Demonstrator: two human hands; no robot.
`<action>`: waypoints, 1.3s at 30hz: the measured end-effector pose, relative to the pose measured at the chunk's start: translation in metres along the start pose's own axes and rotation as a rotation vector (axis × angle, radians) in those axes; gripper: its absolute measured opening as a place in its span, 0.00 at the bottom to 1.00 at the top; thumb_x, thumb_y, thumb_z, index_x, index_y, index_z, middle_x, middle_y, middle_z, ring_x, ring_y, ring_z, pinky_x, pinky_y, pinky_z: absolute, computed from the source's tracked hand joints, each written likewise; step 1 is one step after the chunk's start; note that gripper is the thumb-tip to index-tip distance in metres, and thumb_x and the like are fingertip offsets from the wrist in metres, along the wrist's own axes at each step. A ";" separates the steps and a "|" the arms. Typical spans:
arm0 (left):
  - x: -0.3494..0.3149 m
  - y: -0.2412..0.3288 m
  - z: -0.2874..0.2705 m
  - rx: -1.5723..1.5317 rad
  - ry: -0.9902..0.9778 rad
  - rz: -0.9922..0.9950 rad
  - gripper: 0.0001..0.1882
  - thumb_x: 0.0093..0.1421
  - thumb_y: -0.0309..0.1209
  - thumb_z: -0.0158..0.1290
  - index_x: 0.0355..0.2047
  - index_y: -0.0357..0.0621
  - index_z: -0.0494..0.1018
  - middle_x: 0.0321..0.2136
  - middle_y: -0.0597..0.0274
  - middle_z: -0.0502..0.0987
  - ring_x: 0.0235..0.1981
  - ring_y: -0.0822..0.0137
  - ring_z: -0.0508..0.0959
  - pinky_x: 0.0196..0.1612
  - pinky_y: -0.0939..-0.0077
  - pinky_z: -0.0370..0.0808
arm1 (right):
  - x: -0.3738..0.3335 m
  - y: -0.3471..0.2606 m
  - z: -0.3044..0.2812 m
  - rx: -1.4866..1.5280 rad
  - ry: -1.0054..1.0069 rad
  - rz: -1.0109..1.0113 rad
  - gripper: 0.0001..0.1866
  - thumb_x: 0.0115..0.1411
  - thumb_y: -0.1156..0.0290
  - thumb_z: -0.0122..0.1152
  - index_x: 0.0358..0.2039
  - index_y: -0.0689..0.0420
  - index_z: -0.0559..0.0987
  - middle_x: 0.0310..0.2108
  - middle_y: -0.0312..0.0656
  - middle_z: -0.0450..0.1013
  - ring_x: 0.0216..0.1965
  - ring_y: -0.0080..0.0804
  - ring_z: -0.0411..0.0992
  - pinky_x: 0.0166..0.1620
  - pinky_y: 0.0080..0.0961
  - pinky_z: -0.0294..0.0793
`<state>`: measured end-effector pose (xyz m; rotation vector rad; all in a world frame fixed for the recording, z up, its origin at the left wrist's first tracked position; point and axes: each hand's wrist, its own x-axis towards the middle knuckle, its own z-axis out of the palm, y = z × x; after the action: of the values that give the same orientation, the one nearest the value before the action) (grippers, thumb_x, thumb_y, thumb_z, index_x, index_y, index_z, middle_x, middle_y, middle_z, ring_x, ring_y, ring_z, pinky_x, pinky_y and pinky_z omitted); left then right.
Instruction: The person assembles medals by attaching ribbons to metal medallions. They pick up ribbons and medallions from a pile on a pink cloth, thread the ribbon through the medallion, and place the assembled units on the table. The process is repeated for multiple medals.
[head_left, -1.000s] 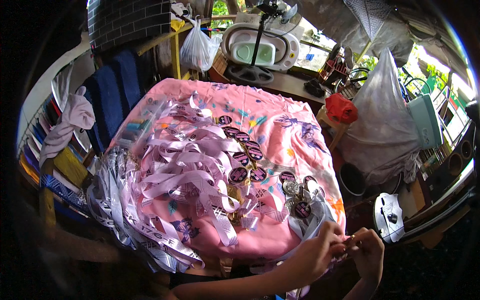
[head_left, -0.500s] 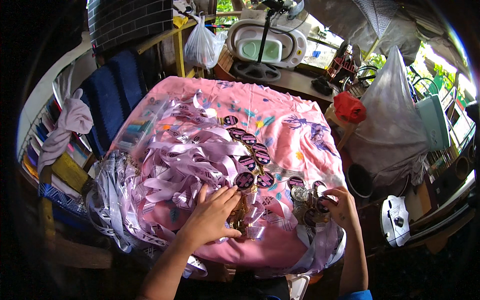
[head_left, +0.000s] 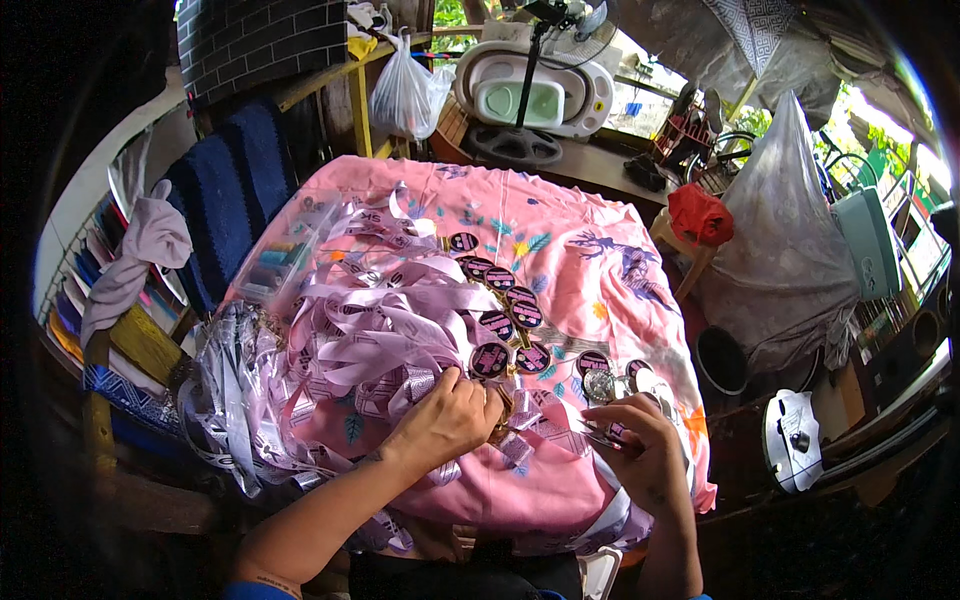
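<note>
Head view, the only one: two bare hands working over one pink cloth (head_left: 600, 260) with printed leaves and animals. The left hand (head_left: 440, 425) is above the cloth's near edge, fingers curled together at a few gold-coloured metal pieces (head_left: 504, 412) — can't tell if they're actually pinched. The right hand (head_left: 645, 440) sits at the cloth's near right corner, thumb and fingers bent around one dark-and-pink round medal (head_left: 617, 431).

The other medals are on the cloth too: about eight dark-and-pink ones (head_left: 489, 359) strung out near its middle, some overlapping so don't hold anyone to that count, plus at least three (head_left: 592, 362) just beyond the right hand, one of them silver-looking. One big heap of lilac ribbons (head_left: 390, 310) covers the cloth's left half, too tangled to count, and one pile of greyish ribbons (head_left: 235, 390) hangs over its left edge.

Around the cloth: one fan stand (head_left: 522, 110) past its far edge, one white hanging bag (head_left: 408, 95) at its far left — and one red bundle (head_left: 699, 214) off its right side.
</note>
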<state>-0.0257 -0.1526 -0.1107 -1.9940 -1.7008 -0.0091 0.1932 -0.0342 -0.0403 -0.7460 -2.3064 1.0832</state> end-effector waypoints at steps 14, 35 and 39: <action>-0.043 0.031 -0.106 -0.455 -0.421 -0.105 0.21 0.52 0.32 0.58 0.42 0.31 0.70 0.21 0.60 0.78 0.29 0.63 0.81 0.46 0.62 0.63 | -0.043 -0.023 0.050 0.131 -0.305 -0.362 0.34 0.39 0.80 0.69 0.52 0.52 0.77 0.52 0.42 0.73 0.49 0.42 0.76 0.47 0.31 0.78; -0.058 0.085 -0.073 -0.343 -0.034 -0.324 0.07 0.54 0.30 0.52 0.34 0.46 0.73 0.27 0.65 0.71 0.27 0.70 0.70 0.36 0.69 0.66 | 0.005 -0.002 0.002 -0.096 -0.562 0.188 0.13 0.62 0.65 0.61 0.40 0.62 0.81 0.30 0.45 0.78 0.31 0.28 0.75 0.37 0.25 0.73; -0.059 0.086 -0.068 -0.381 -0.020 -0.310 0.07 0.54 0.32 0.53 0.34 0.47 0.73 0.43 0.59 0.75 0.32 0.69 0.73 0.37 0.69 0.68 | 0.022 -0.013 0.006 -0.203 -0.484 0.091 0.13 0.56 0.63 0.66 0.36 0.59 0.84 0.25 0.45 0.79 0.24 0.32 0.77 0.29 0.26 0.73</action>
<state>0.0622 -0.2398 -0.1035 -1.9624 -2.1316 -0.4533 0.1699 -0.0303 -0.0291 -0.7302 -2.8489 1.1844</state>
